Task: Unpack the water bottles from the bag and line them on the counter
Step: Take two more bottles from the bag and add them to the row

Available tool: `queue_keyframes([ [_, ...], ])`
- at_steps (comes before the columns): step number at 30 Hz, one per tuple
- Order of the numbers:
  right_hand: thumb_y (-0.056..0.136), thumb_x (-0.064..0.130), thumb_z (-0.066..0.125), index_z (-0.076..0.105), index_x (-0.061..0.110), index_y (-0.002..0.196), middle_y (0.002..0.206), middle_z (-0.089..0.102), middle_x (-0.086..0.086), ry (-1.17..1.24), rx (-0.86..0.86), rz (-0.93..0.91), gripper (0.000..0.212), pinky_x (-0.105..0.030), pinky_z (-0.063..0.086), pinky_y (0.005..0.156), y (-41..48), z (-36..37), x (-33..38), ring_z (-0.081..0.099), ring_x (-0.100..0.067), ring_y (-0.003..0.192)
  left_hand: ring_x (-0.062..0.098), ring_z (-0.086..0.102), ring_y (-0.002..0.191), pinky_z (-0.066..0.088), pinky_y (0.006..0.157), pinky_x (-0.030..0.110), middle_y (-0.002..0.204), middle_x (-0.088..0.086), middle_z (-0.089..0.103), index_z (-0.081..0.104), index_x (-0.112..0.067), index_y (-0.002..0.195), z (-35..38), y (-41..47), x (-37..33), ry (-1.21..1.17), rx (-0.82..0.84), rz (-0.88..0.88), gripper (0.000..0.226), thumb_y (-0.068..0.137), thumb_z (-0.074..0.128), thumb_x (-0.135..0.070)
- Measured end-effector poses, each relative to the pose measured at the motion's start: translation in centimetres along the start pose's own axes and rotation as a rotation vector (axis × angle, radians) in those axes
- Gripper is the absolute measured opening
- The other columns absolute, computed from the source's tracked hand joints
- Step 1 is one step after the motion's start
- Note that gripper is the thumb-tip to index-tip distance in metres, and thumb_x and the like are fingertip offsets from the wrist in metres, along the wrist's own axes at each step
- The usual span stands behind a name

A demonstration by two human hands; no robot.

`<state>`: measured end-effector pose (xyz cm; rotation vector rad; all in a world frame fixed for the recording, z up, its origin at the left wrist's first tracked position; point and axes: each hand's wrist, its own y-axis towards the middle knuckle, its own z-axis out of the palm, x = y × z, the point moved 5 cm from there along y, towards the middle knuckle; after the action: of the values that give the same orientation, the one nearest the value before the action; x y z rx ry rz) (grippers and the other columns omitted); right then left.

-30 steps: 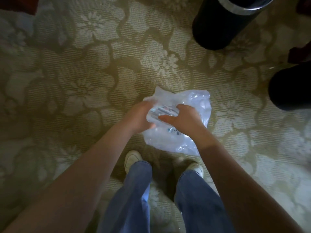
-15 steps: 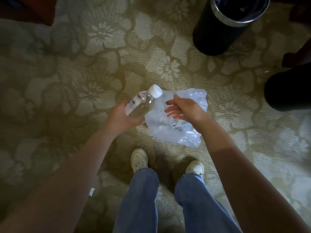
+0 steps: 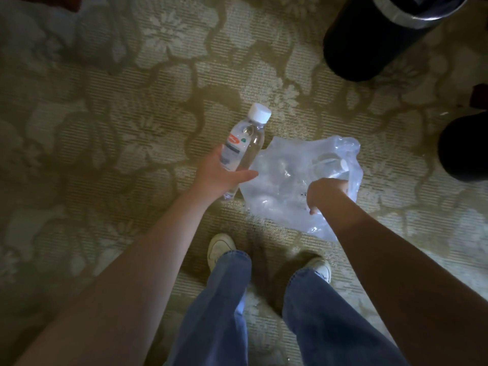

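The left hand holds one water bottle clear of the plastic bag, with its fingers and thumb wrapped round the lower half of the body. The bottle is tilted, and its white cap points up and away from the person. Gripping it low leaves the label and neck exposed, which suits setting the bottle down base first.

The right hand is clenched on the bag's film near its upper edge and carries the bag's weight. Holding the bag there probably keeps the opening reachable for the next withdrawal. The two hands are apart, with the bag hanging between and slightly below them.

Pale rounded shapes show through the film (likely more bottles, though their number cannot be told).

No counter is in view. In judgement, the held bottle has yet to be placed, and the person must turn or walk to find the surface.

Surroundings:
- A patterned floral carpet lies underfoot.
- A black bin with a metal rim stands ahead to the right, well apart from the bag.
- A dark rounded object sits at the right edge and cannot be identified.
- The person's pale shoes and jeans are directly below the hands.

The bin and the dark object limit movement to the right.
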<state>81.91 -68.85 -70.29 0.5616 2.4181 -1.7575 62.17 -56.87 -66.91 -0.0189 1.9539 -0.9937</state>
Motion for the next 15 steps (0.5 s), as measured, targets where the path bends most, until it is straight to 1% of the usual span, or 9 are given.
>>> queue_keyframes([
  [1,0.092,0.031,0.056,0.055,0.019,0.129,0.105,0.062,0.007,0.023,0.039,-0.007,0.039,-0.028,0.041,0.087,0.3,0.4,-0.1,0.054,-0.018,0.119,0.013,0.065,0.094,0.054,0.082,0.035,0.104,-0.002,0.068,0.059,-0.019,0.114,0.3,0.0,0.1,0.0,0.013,0.001,0.062,0.06,0.087,-0.029],
  [2,0.091,0.029,0.058,0.056,0.02,0.127,0.103,0.062,0.008,0.032,0.072,-0.014,0.037,-0.027,0.04,0.085,0.3,0.9,-0.1,0.056,-0.017,0.117,0.013,0.066,0.094,0.054,0.083,0.036,0.104,-0.002,0.068,0.059,-0.018,0.114,0.6,0.0,0.1,0.002,0.03,0.003,0.062,0.06,0.087,-0.028],
  [4,0.091,0.024,0.059,0.053,0.017,0.129,0.122,0.059,0.003,0.023,0.079,-0.037,0.04,-0.032,0.04,0.093,0.9,1.5,0.0,0.052,-0.02,0.121,0.013,0.066,0.094,0.054,0.083,0.035,0.104,-0.001,0.069,0.059,-0.017,0.114,1.1,-0.2,0.2,0.017,0.059,0.003,0.061,0.061,0.087,-0.028],
  [5,0.09,0.022,0.059,0.052,0.016,0.13,0.128,0.056,0.0,0.039,0.066,-0.043,0.041,-0.034,0.041,0.096,1.1,1.5,0.0,0.051,-0.022,0.123,0.013,0.066,0.094,0.054,0.081,0.033,0.103,-0.001,0.069,0.059,-0.017,0.113,1.1,-0.3,0.1,0.029,0.062,0.002,0.061,0.061,0.087,-0.029],
  [7,0.087,0.024,0.061,0.052,0.016,0.131,0.129,0.055,-0.001,0.099,0.047,-0.084,0.045,-0.034,0.044,0.096,1.3,1.1,0.2,0.052,-0.024,0.121,0.014,0.066,0.092,0.054,0.079,0.031,0.101,-0.001,0.069,0.059,-0.016,0.112,1.1,-0.5,0.1,0.051,0.057,-0.003,0.06,0.06,0.087,-0.029],
  [9,0.087,0.026,0.057,0.052,0.015,0.13,0.127,0.057,-0.002,0.145,-0.012,-0.133,0.045,-0.034,0.048,0.093,0.9,0.2,0.2,0.055,-0.025,0.117,0.014,0.066,0.092,0.054,0.081,0.034,0.1,0.0,0.069,0.059,-0.016,0.112,1.1,-0.8,-0.1,0.061,0.065,-0.015,0.061,0.06,0.087,-0.03],
  [11,0.091,0.026,0.05,0.053,0.013,0.128,0.123,0.058,-0.005,0.178,-0.115,-0.136,0.039,-0.035,0.047,0.088,-0.2,-0.8,0.1,0.056,-0.027,0.114,0.014,0.066,0.091,0.054,0.082,0.037,0.1,0.0,0.069,0.058,-0.017,0.112,1.1,-1.3,-0.5,0.056,0.06,-0.027,0.06,0.06,0.087,-0.029],
  [13,0.093,0.028,0.048,0.054,0.012,0.125,0.12,0.06,-0.007,0.218,-0.197,-0.124,0.037,-0.036,0.047,0.086,-1.4,-1.6,-0.2,0.057,-0.028,0.113,0.011,0.065,0.088,0.053,0.079,0.034,0.097,-0.003,0.068,0.058,-0.019,0.11,0.8,-1.9,-1.1,0.066,0.046,-0.034,0.059,0.06,0.087,-0.029],
  [15,0.092,0.031,0.049,0.054,0.013,0.124,0.118,0.061,-0.008,0.246,-0.275,-0.112,0.038,-0.035,0.047,0.084,-3.1,-2.6,-0.9,0.057,-0.028,0.111,0.01,0.065,0.088,0.052,0.076,0.03,0.097,-0.003,0.068,0.058,-0.02,0.11,0.6,-2.7,-2.0,0.084,0.041,-0.035,0.06,0.06,0.087,-0.031],
])
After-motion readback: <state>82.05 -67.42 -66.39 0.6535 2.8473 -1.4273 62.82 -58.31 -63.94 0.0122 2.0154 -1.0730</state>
